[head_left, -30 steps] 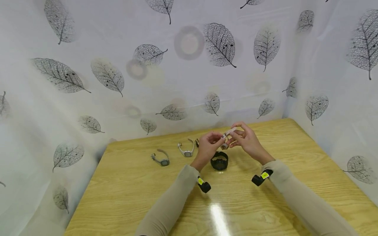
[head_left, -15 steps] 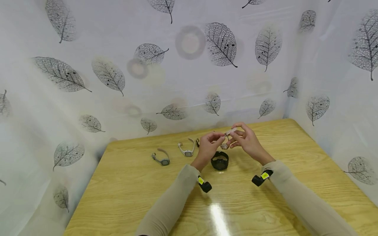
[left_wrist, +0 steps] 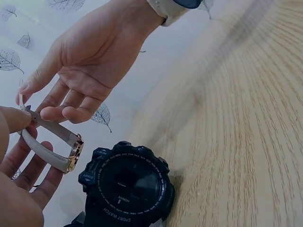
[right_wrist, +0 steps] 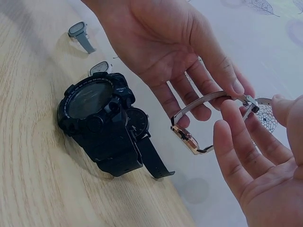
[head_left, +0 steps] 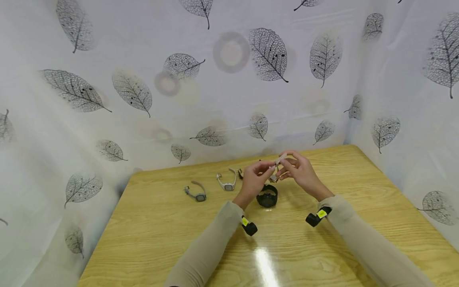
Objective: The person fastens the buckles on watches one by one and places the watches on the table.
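A wristwatch with a pale strap and rose-gold case (right_wrist: 185, 138) hangs between the two hands, its strap bent into a loop. My left hand (head_left: 254, 180) pinches the strap by the metal buckle (right_wrist: 251, 103) between thumb and fingers. From the other side, my right hand (head_left: 303, 175) pinches the strap's end, its other fingers spread below. In the left wrist view, the pale strap (left_wrist: 45, 153) runs from the fingertips down to the case. Just below the hands, a chunky black sport watch (left_wrist: 130, 184) stands on the table with its band looped.
Behind the sport watch lies a black watch (right_wrist: 136, 124) with a flat strap. Left of the hands are a white watch (head_left: 228, 186) and a grey watch (head_left: 200, 197) on the wooden table (head_left: 161, 239). A leaf-print curtain (head_left: 229, 99) hangs behind the table's far edge.
My left hand has shifted slightly right, nearer the right hand, along with the buckle. The pale strap end in the right hand has tilted a little steeper. The table watches have not moved.
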### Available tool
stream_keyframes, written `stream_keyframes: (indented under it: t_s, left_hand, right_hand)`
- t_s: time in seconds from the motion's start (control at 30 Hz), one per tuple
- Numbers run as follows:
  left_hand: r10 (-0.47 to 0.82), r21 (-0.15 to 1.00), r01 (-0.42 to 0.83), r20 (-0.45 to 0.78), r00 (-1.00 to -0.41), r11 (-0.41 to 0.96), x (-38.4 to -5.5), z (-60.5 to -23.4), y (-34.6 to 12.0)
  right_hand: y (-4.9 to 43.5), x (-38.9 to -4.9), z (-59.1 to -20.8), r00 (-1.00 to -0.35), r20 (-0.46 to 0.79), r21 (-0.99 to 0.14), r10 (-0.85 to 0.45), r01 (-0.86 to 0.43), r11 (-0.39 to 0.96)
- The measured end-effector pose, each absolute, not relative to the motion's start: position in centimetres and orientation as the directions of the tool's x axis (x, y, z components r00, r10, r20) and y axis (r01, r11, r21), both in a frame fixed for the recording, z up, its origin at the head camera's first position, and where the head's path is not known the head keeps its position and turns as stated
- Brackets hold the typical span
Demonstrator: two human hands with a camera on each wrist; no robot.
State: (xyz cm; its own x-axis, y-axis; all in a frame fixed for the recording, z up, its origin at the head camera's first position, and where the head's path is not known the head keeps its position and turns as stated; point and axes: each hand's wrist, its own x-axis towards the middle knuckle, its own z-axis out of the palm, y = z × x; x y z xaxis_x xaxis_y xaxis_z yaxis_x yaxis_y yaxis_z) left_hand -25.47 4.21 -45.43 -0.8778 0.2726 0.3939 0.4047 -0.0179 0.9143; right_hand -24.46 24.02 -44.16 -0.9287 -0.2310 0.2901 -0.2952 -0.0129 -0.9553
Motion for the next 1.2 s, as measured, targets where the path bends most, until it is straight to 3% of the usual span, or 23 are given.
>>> stream_keyframes:
  t_s: [0.7,1.2]
  left_hand:
    - [0.288,0.915,0.401,0.398,-0.871,-0.051,-23.6,-43.4,4.2]
    - [0.333,0.873,0.472,0.483,-0.810,-0.120,-23.8,-43.6,4.2]
  right_hand:
    - [23.9,-24.4,-44.9,-0.926,0.320,-0.946,-0.200,-0.324,-0.018]
    - [23.8,-24.2,-44.9,-0.934,0.319,-0.948,-0.162,-0.317,-0.043]
